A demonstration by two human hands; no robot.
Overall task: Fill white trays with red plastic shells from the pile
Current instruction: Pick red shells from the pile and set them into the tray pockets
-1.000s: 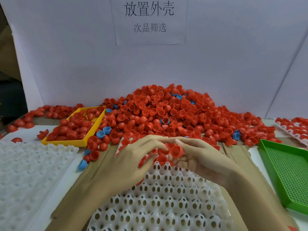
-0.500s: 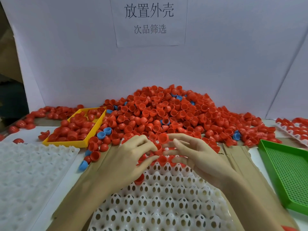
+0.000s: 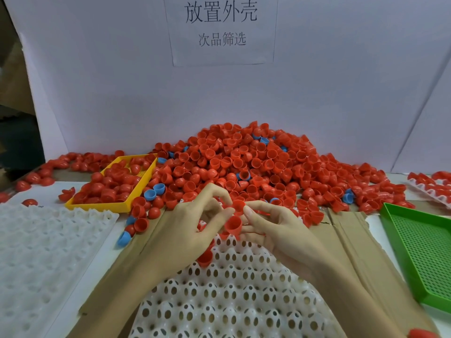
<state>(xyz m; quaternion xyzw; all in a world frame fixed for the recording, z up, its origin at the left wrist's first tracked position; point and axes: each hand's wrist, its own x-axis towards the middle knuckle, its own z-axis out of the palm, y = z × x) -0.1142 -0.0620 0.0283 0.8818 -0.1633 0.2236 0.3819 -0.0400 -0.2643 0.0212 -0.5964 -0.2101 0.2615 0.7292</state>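
A big pile of red plastic shells, with a few blue ones mixed in, lies against the back wall. In front of me a white perforated tray rests on brown cardboard. My hands meet above the tray's far edge. My left hand pinches a red shell at its fingertips. My right hand holds another red shell between thumb and fingers. A further red shell sits at the tray under my left palm.
A yellow tray full of red shells stands at the left. A second white tray lies at the near left. A green mesh tray sits at the right, with a filled white tray behind it.
Both hands have lifted a little from the tray's far edge. The fingertips have come together, and a second red shell now shows between the hands.
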